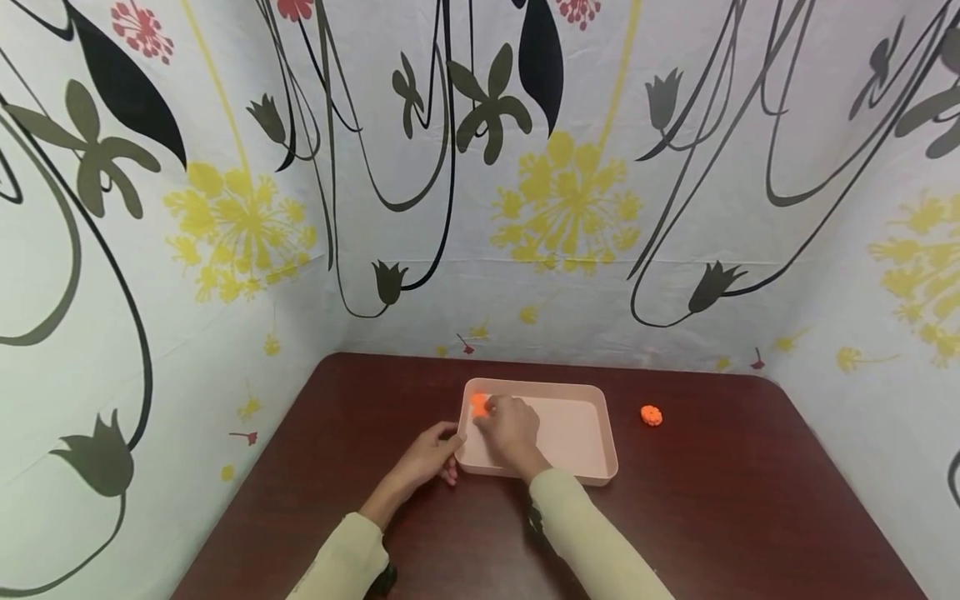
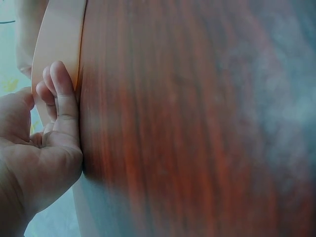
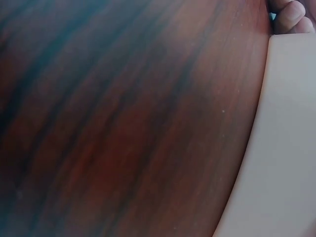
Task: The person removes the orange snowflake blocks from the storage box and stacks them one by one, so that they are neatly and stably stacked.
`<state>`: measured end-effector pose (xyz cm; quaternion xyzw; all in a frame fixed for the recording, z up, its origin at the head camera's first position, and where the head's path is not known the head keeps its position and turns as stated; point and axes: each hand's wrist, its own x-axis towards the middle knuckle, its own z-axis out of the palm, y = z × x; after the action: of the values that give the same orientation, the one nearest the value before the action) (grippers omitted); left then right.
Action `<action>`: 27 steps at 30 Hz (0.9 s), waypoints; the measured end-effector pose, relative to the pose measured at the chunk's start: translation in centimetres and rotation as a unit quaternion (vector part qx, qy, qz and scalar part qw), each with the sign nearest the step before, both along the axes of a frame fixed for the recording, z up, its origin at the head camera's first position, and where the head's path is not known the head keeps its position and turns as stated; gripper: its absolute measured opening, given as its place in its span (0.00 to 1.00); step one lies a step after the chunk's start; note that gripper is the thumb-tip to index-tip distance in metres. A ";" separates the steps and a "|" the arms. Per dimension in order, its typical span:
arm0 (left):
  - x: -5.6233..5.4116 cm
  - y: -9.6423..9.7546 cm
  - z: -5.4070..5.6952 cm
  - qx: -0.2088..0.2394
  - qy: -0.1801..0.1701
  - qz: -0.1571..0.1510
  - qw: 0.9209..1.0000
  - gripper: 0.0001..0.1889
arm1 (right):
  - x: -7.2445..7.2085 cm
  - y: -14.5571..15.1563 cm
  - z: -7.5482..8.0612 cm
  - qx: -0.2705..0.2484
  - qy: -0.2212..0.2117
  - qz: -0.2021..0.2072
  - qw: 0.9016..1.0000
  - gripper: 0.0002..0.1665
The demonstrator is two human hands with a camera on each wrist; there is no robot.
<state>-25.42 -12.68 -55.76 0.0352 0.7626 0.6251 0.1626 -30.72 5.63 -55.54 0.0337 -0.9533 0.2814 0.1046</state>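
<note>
A shallow pale pink tray [image 1: 570, 433] lies on the dark table. My left hand [image 1: 429, 454] holds its left side near the front corner, thumb at the rim. In the left wrist view, that hand's fingers [image 2: 63, 94] lie along the tray's outer wall [image 2: 61, 39]. My right hand [image 1: 512, 429] reaches over the tray, its thumb and fingertips pinching at a small bright orange piece [image 1: 478, 403] in the back left corner. The hand partly hides that piece. The right wrist view shows the tray wall [image 3: 281, 133] and some left fingertips [image 3: 290, 15], not the right hand.
A crinkled orange lump [image 1: 651, 415] sits on the dark red-brown table [image 1: 712, 492], right of the tray. Flower-printed white cloth [image 1: 480, 233] stands behind the table and along both sides.
</note>
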 end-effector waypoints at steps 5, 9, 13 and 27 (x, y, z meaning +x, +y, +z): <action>-0.2 0.0 0.0 0.001 0.002 -0.001 1.000 0.29 | -0.3 -0.1 0.0 0.017 0.013 0.003 1.000 0.14; -0.3 -0.1 -0.1 -0.004 0.000 0.001 1.000 0.29 | -0.5 -0.1 0.3 0.040 0.012 0.014 0.999 0.12; -0.4 -0.1 -0.1 -0.006 -0.001 0.002 1.000 0.29 | -0.6 -0.1 0.5 0.055 0.009 0.023 0.998 0.11; -0.1 0.0 -0.1 -0.004 0.003 0.008 1.000 0.29 | -2.1 1.1 1.3 0.080 -0.028 0.096 0.992 0.18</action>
<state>-25.51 -12.68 -55.83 0.0300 0.7661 0.6229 0.1555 -32.86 6.74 -54.25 0.1251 -0.9676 0.2141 0.0470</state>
